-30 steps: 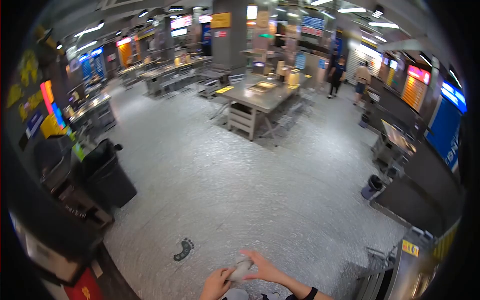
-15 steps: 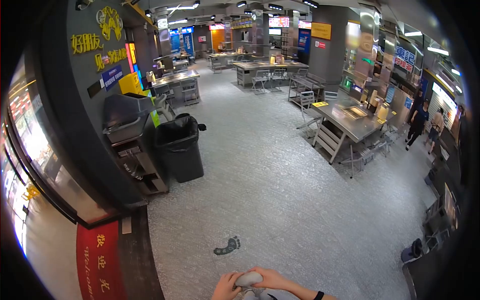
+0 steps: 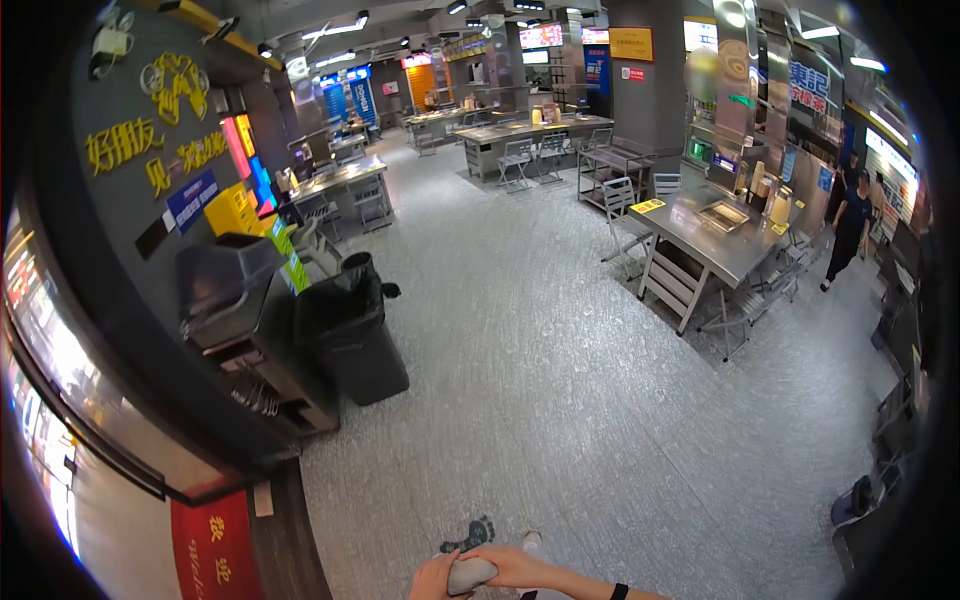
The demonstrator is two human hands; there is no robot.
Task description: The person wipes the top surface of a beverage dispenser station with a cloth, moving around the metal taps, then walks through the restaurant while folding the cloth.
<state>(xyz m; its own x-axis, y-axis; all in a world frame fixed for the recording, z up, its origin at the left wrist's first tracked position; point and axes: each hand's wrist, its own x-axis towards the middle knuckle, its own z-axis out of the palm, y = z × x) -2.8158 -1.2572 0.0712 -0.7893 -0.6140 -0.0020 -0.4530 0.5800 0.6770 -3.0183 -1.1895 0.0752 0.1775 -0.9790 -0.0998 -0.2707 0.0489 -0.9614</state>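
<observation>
At the bottom of the head view, a smooth, light grey oval object [image 3: 470, 575] sits between my two hands; its kind cannot be made out. My left hand [image 3: 433, 578] is closed around its left side. From the right, my right hand [image 3: 508, 566] grips the top and right side, fingers partly hidden. A black band [image 3: 620, 591] circles my right wrist. Just beyond my hands lies a dark footprint marking [image 3: 470, 534] on the grey floor. The tip of a light shoe [image 3: 533, 540] shows beside it.
A black bin [image 3: 355, 345] with a liner stands left, beside a grey tray cabinet [image 3: 245, 310]. A red welcome mat [image 3: 215, 540] lies by the glass door. Steel tables [image 3: 700, 245] with folding chairs [image 3: 622, 215] stand right. A person in dark clothes [image 3: 850, 230] walks at far right.
The view has advanced and tilted, so the bin and footprint marking appear closer. A shoe tip has come into view. My hands still hold the grey object. The person at right has moved.
</observation>
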